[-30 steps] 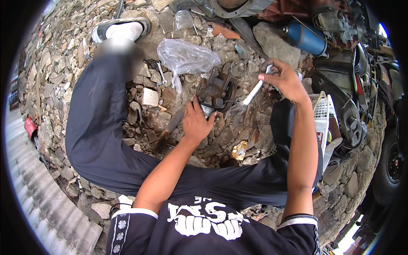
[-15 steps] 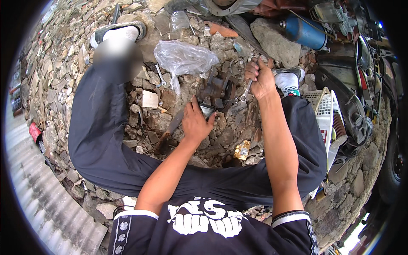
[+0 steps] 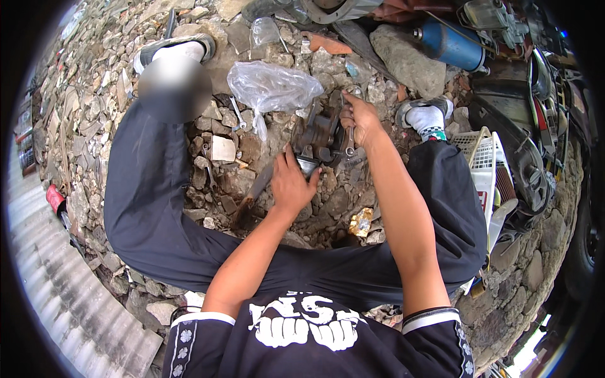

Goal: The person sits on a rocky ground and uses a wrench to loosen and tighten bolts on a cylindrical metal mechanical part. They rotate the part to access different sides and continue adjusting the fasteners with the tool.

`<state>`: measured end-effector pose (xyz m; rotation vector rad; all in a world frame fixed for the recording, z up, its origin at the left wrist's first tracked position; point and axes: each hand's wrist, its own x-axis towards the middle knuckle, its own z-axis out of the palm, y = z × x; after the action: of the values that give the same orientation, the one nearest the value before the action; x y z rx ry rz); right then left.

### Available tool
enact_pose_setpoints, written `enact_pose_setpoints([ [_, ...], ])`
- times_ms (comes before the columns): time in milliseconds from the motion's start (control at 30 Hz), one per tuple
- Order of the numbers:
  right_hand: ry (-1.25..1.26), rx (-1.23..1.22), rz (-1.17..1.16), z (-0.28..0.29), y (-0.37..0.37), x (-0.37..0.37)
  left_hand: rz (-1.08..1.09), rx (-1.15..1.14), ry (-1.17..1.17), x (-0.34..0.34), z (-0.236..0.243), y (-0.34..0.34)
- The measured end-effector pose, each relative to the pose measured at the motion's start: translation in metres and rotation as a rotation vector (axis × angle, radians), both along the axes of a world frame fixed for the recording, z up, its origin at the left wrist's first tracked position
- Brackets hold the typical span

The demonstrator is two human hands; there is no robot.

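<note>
The fingers of the right hand [image 3: 362, 120] clench a wrench [image 3: 351, 150] beside a dark metal part [image 3: 315, 134] on stony ground [image 3: 85, 129]; the left hand's [image 3: 291, 187] spread against its silver near end, though I cannot tell whether they grip. A clear plastic bag [image 3: 272, 87] lies just beyond, with a second wrench [image 3: 238, 112] left of the part. The held wrench's ring end points toward the person; white lettering [image 3: 288, 307] marks the black shirt [image 3: 378, 356].

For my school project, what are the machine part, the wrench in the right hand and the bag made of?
Machine part: probably metal; it's dull and rusty-brown. Wrench: likely smooth steel, from its grey shine. Bag: probably thin clear plastic; its wrinkles shine.
</note>
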<state>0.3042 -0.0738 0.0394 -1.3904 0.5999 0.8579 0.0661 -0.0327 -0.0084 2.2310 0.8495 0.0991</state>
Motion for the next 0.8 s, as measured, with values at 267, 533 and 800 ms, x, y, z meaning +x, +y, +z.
enact_pose_setpoints([
  [267,-0.106,-0.054,0.185,0.007,0.0,-0.012,-0.008,0.016,-0.018,0.0,0.002,-0.005],
  [533,-0.438,-0.156,0.289,0.047,0.017,-0.029,0.024,0.009,-0.044,-0.003,-0.001,-0.005],
  [800,-0.629,-0.005,0.313,0.066,0.013,-0.045,0.03,0.055,-0.021,0.0,-0.005,-0.007],
])
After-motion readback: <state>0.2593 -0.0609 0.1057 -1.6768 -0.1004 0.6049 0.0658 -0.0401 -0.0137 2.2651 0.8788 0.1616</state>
